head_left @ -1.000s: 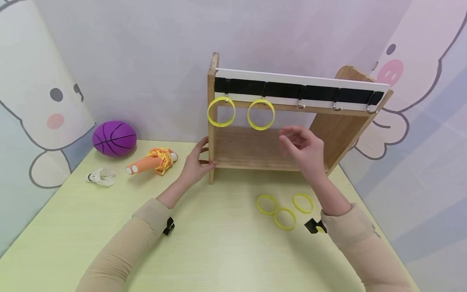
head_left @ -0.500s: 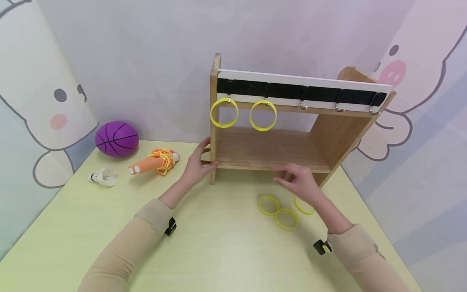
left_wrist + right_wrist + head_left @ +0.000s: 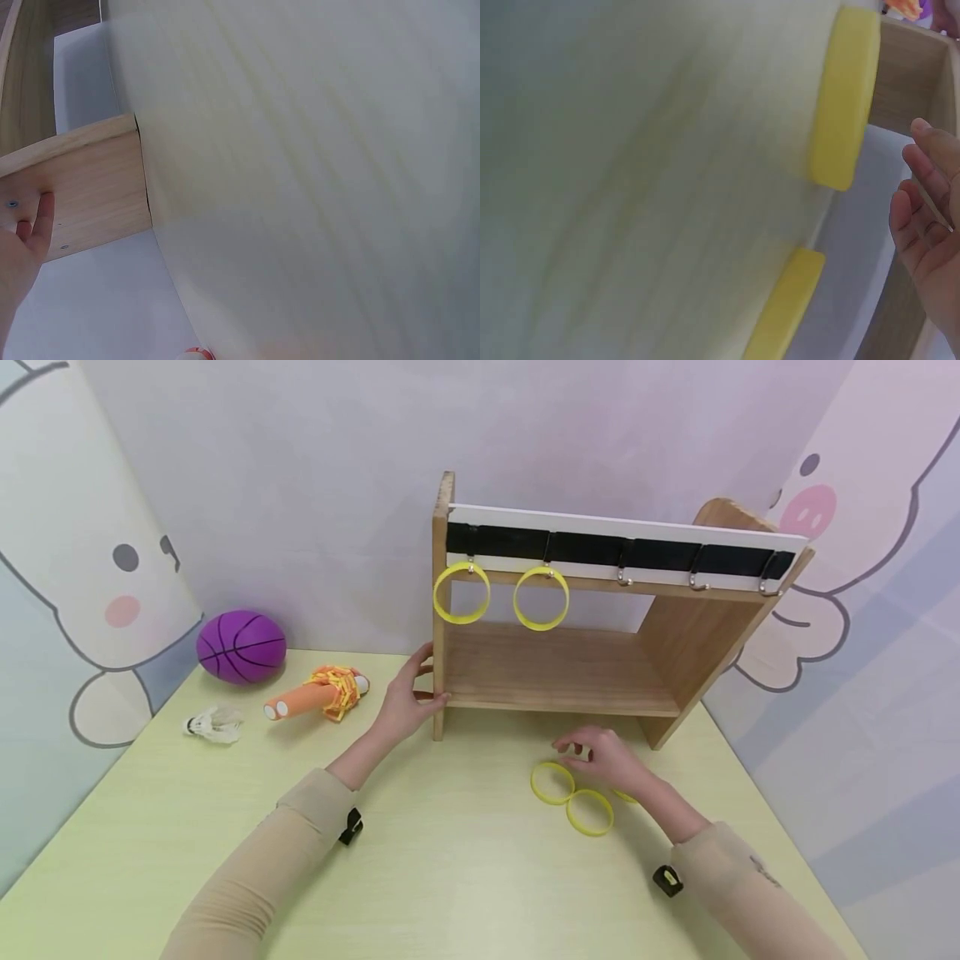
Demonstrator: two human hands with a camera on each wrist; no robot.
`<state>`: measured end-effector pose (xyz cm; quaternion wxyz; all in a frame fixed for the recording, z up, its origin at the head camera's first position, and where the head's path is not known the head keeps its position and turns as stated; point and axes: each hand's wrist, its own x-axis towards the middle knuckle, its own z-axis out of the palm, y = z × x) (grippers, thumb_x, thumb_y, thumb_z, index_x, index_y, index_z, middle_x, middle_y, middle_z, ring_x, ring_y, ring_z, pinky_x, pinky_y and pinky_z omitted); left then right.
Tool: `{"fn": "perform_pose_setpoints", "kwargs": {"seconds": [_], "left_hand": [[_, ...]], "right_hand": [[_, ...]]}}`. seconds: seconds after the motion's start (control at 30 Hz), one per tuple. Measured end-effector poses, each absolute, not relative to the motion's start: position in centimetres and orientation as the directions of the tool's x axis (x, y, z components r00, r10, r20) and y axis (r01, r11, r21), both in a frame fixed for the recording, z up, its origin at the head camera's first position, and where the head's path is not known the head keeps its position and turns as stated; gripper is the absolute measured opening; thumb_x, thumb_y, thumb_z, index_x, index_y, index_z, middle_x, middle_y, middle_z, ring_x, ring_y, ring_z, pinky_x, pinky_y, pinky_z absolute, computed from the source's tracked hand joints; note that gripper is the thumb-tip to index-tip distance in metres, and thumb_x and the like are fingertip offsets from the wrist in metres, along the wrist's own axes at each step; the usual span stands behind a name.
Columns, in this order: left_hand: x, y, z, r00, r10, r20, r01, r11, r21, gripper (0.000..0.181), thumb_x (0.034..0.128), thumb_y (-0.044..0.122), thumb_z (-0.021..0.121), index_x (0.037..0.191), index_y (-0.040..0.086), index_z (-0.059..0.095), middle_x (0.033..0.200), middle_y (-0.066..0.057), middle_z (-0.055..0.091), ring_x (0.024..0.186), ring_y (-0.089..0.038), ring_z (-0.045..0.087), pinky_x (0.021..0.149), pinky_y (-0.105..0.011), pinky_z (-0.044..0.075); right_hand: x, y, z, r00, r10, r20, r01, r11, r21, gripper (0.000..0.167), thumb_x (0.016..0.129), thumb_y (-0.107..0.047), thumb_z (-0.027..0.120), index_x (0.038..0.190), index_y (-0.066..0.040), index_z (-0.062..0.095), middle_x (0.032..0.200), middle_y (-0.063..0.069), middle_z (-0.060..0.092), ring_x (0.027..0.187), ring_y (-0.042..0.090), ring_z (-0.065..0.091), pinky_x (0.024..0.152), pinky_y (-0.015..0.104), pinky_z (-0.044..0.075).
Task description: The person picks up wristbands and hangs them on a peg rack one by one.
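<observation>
Right grip (image 3: 606,758) hovers near 3 flat-lying yellow rings (image 3: 845,97).

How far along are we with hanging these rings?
Done: two yellow rings hang on the leftmost hooks.
In hand: no ring yet; left hand touches the wooden rack, right hand hovers near the loose rings.
Remaining: three loose rings, three bare hooks.

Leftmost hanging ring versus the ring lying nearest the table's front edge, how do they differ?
The leftmost ring hangs upright from a hook; the front ring lies flat on the table. The leftmost ring is apart from other rings, while the front ring seems to touch a neighbouring ring. The right hand is closer to the front ring than to the leftmost ring. Both are thin, round and yellow.
</observation>
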<state>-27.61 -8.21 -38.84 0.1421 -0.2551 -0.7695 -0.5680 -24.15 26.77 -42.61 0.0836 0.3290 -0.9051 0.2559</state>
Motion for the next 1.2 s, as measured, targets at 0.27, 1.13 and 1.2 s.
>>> {"fn": "perform_pose_setpoints", "kwargs": {"seconds": [0.27, 1.13, 1.2], "left_hand": [[-27.6, -8.2, -38.8, -0.829, 0.234, 0.508, 0.555, 0.237, 0.797, 0.081, 0.0792, -0.006, 0.069, 0.147, 0.003, 0.026, 0.146, -0.020, 0.034, 0.123, -0.041, 0.045, 0.081, -0.054, 0.055], [-30.4, -8.7, -42.0, -0.839, 0.224, 0.496, 0.541, 0.243, 0.805, 0.085, 0.0793, 0.004, 0.073, 0.149, 0.020, 0.026, 0.149, -0.006, 0.034, 0.126, -0.031, 0.046, 0.081, -0.048, 0.057], [-30.4, -8.7, -42.0, -0.839, 0.224, 0.496, 0.541, 0.243, 0.805, 0.085, 0.0792, 0.004, 0.073, 0.149, 0.020, 0.026, 0.149, -0.006, 0.034, 0.125, -0.031, 0.045, 0.081, -0.048, 0.056]], "right_hand": [[-25.0, 26.8, -43.5, -0.826, -0.544, 0.145, -0.546, 0.711, -0.444, 0.012, 0.079, -0.015, 0.075, 0.091, -0.017, 0.072, 0.077, -0.013, 0.065, 0.068, 0.003, 0.055, 0.057, 0.019, 0.049], [-25.4, 26.1, -43.7, -0.768, -0.627, 0.127, -0.612, 0.662, -0.433, 0.009, 0.080, -0.012, 0.073, 0.080, -0.017, 0.065, 0.067, -0.013, 0.056, 0.061, 0.001, 0.049, 0.052, 0.017, 0.044], [-25.3, 26.0, -43.4, -0.772, -0.622, 0.130, -0.606, 0.659, -0.445, 0.009, 0.080, -0.010, 0.072, 0.080, -0.017, 0.065, 0.067, -0.013, 0.056, 0.061, 0.002, 0.049, 0.051, 0.017, 0.044]]}}
